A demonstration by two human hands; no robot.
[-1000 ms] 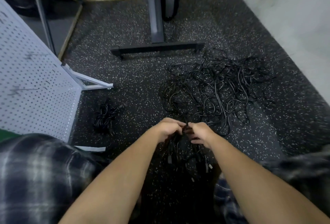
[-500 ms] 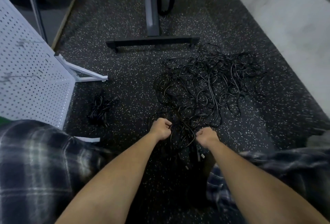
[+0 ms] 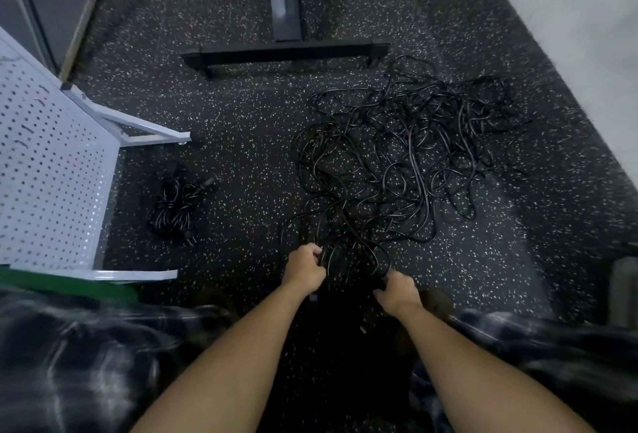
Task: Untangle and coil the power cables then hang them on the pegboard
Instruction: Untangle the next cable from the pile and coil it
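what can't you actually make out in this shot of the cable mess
All in the head view:
- Number of cables in the tangle: black strands overlap on the dark floor.
- Which strands the left hand and right hand grip: hidden under the hands, in shadow.
- Pegboard: cut off by the left edge.
- Small bundle: too dark to tell if it is tied.

Both bare forearms reach forward, hands set apart.
The left hand [image 3: 305, 268] is curled into a fist, its grip closed on cables [image 3: 345, 215]; the right hand [image 3: 397, 291], slightly nearer the body, curls knuckles-up round cables too.
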